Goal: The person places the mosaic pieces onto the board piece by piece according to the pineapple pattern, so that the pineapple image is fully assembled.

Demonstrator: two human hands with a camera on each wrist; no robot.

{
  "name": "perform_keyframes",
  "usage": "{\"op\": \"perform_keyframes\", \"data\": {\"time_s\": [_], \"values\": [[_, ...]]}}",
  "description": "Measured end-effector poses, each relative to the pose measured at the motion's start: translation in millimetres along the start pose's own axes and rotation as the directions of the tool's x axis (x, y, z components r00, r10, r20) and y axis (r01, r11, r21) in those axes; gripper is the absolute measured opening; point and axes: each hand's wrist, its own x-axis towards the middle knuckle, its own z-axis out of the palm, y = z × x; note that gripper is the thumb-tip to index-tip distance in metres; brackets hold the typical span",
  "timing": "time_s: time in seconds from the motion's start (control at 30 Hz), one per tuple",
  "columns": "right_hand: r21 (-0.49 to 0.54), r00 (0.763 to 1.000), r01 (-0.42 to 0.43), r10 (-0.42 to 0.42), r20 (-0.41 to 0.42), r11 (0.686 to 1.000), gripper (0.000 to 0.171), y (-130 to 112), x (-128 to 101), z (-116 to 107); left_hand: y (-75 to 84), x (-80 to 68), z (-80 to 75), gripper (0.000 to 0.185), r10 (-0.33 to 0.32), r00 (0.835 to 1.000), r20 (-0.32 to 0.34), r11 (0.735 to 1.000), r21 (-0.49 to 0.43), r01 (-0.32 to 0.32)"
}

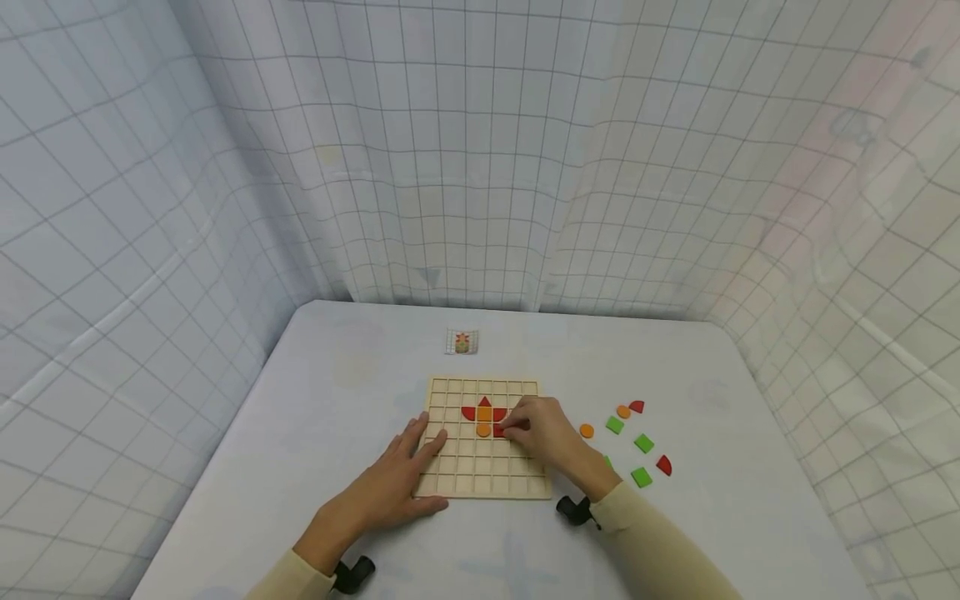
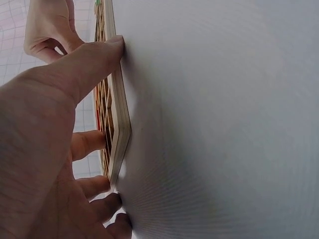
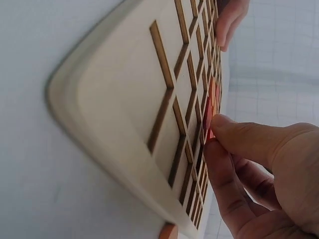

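Beside one board [image 1: 480, 483], three green squares [image 1: 642, 443].

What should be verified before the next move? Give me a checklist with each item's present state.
1. Left hand steadies the wooden grid board: ok.
2. Right hand pinches the red piece over the board: ok.
3. Red piece seated flat in its cell: cannot tell.
4. Loose pieces lie right of the board, near the right hand: ok.
5. Pattern card in view behind the board: ok.
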Motion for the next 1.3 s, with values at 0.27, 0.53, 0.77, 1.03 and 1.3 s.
{"op": "perform_keyframes", "data": {"time_s": [0.27,0.53,0.77,1.03,1.3], "values": [[-0.061,0.993,-0.021,0.014,-0.117,0.998,0.007,25.9,-13.8,-24.5,1.4,2.0,-0.3,0.108,-0.018,1.000,-0.005,1.000,0.002,0.018],[-0.118,0.977,-0.090,0.064,-0.205,0.989,0.017,55.2,-34.4,-66.3,1.4,4.1,1.5,0.106,-0.037,0.999,-0.007,0.999,0.034,0.037],[-0.140,0.963,-0.158,0.121,-0.240,0.978,0.021,87.1,-53.2,-95.0,1.6,2.7,3.8,0.107,-0.056,0.998,0.004,0.998,0.032,0.056],[-0.113,0.947,-0.254,0.224,-0.229,0.961,0.024,118.2,-72.8,-119.0,-2.7,0.4,5.0,0.109,-0.014,1.000,-0.004,1.000,0.024,0.014],[-0.126,0.938,-0.318,0.293,-0.183,0.940,0.026,134.5,-82.7,-126.7,-4.8,0.6,7.2,0.107,-0.007,1.000,-0.011,1.000,0.031,0.007]]}}
